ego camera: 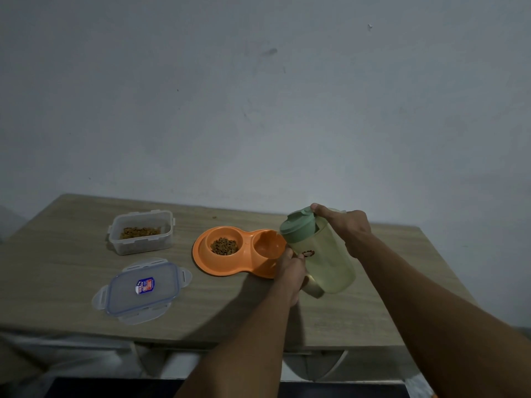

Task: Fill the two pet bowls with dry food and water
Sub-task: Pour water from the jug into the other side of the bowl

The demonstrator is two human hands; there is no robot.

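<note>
Both hands grip a green shaker bottle [321,254] tilted over the counter [71,254]: left hand [291,271] low, right hand [344,228] near its lid. Beside it, the orange double pet bowl [242,251] holds kibble [224,246] in its left well only.

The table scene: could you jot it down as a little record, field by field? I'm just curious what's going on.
Surface: wooden table
Orange double bowl: left well holds dry food; right well looks empty
Green bottle: tilted toward the right well, lid on
Left hand: supports the bottle low down
Right hand: grips the bottle near its lid
Clear container: open, some food inside
Container lid: flat on the table, nearer the camera
Water poured: not yet visible
</note>
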